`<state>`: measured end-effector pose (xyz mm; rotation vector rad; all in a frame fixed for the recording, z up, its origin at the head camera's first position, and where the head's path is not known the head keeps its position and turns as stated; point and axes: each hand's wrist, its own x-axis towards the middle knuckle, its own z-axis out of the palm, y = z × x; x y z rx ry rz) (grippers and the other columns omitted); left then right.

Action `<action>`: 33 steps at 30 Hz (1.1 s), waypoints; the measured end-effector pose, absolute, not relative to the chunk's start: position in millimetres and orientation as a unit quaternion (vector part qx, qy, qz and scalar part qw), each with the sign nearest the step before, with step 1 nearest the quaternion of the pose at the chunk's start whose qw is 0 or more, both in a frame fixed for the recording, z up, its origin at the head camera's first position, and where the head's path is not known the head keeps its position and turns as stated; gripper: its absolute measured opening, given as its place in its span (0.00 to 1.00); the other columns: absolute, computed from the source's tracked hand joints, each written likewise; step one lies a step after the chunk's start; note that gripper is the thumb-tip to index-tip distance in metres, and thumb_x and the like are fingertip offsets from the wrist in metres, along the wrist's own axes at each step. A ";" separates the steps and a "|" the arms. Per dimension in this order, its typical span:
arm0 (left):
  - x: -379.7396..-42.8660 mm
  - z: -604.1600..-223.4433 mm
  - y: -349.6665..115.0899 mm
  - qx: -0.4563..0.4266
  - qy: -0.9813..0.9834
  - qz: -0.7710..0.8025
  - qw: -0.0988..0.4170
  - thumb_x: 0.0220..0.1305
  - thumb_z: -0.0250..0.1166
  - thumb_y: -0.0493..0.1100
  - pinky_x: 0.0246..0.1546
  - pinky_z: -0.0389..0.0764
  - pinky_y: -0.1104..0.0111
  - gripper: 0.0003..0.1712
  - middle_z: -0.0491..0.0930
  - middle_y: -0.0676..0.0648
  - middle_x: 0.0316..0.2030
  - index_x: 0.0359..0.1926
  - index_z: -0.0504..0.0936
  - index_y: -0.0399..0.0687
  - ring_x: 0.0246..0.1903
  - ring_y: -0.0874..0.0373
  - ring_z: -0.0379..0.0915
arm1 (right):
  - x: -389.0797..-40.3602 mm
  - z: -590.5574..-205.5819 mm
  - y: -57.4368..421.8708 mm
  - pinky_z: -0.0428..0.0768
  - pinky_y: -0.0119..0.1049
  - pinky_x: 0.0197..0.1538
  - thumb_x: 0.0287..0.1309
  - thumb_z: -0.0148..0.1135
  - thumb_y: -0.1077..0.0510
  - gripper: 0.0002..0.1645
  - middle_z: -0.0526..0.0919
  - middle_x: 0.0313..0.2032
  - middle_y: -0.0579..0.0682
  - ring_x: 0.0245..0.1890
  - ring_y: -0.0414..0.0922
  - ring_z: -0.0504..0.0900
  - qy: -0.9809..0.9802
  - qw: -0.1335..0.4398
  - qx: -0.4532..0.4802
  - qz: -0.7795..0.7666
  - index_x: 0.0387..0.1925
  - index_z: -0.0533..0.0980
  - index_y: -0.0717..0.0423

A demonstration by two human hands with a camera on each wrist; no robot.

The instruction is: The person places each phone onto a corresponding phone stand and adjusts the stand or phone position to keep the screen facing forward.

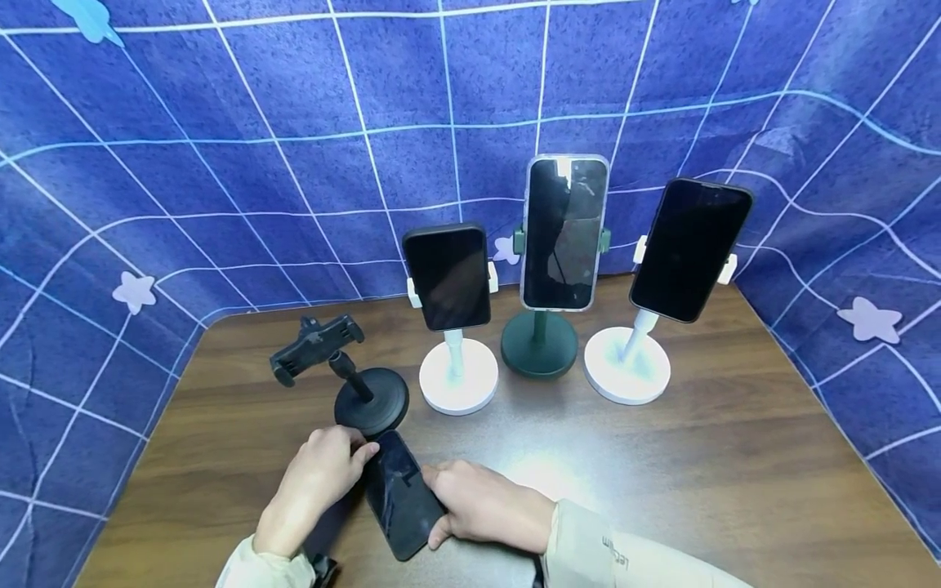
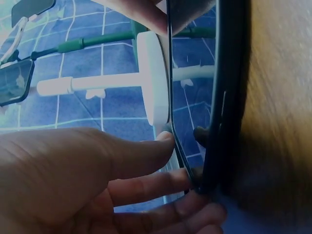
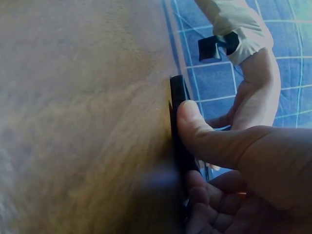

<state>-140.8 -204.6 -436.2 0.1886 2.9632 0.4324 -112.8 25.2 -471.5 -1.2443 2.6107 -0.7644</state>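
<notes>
A black smartphone (image 1: 403, 506) lies slanted, screen up, low over the front of the table. My left hand (image 1: 316, 474) pinches its far left corner; in the left wrist view the thumb lies against the phone's edge (image 2: 229, 97), with fingers round the corner. Along the right side, my right hand (image 1: 485, 502) grips the phone (image 3: 179, 122), thumb near its close corner. Just beyond the left hand stands a black phone stand (image 1: 371, 400), its clamp (image 1: 316, 347) holding nothing. Whether the phone's underside touches the table is hidden.
Behind stand a white stand (image 1: 458, 377) with a dark phone (image 1: 448, 278), a green stand (image 1: 539, 345) with a clear-cased phone (image 1: 564, 237), and another white stand (image 1: 627, 367) with a tilted phone (image 1: 691, 249). A blue gridded cloth (image 1: 294, 163) hangs around the wooden table (image 1: 720, 457).
</notes>
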 end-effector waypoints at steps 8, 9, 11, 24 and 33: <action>-137.9 -437.4 -206.1 0.062 0.985 0.145 0.069 0.61 0.67 0.50 0.25 0.76 0.55 0.13 0.75 0.47 0.24 0.26 0.80 0.48 0.26 0.53 0.74 | -113.7 -472.6 22.9 0.76 0.25 0.35 0.32 0.79 0.41 0.41 0.80 0.32 0.41 0.29 0.30 0.72 0.874 0.070 -0.413 -0.245 0.48 0.75 0.55; -137.8 -437.8 -206.5 0.059 0.985 0.144 0.069 0.61 0.67 0.50 0.26 0.77 0.55 0.13 0.75 0.47 0.24 0.26 0.80 0.48 0.26 0.53 0.74 | -113.7 -472.8 22.7 0.76 0.26 0.35 0.32 0.79 0.40 0.41 0.80 0.32 0.41 0.30 0.30 0.73 0.875 0.069 -0.414 -0.243 0.48 0.75 0.55; -138.0 -438.6 -207.0 0.057 0.986 0.143 0.071 0.61 0.67 0.50 0.27 0.77 0.54 0.13 0.75 0.47 0.25 0.27 0.80 0.47 0.27 0.53 0.74 | -114.1 -473.3 22.2 0.77 0.26 0.36 0.32 0.79 0.40 0.41 0.80 0.33 0.41 0.30 0.30 0.73 0.875 0.067 -0.414 -0.242 0.48 0.75 0.54; -143.4 -430.6 -208.5 0.062 0.977 0.170 0.113 0.61 0.68 0.52 0.29 0.75 0.58 0.16 0.74 0.48 0.27 0.32 0.77 0.44 0.28 0.55 0.70 | -115.5 -472.9 25.1 0.78 0.31 0.48 0.36 0.79 0.39 0.49 0.81 0.46 0.44 0.44 0.36 0.76 0.879 0.091 -0.406 -0.232 0.59 0.70 0.55; -142.7 -424.4 -206.5 0.071 0.961 0.238 0.125 0.61 0.69 0.49 0.24 0.70 0.64 0.14 0.71 0.52 0.18 0.26 0.75 0.48 0.21 0.58 0.67 | -110.7 -465.4 28.9 0.75 0.30 0.50 0.44 0.76 0.42 0.45 0.75 0.44 0.45 0.45 0.37 0.73 0.882 0.166 -0.369 -0.241 0.57 0.64 0.56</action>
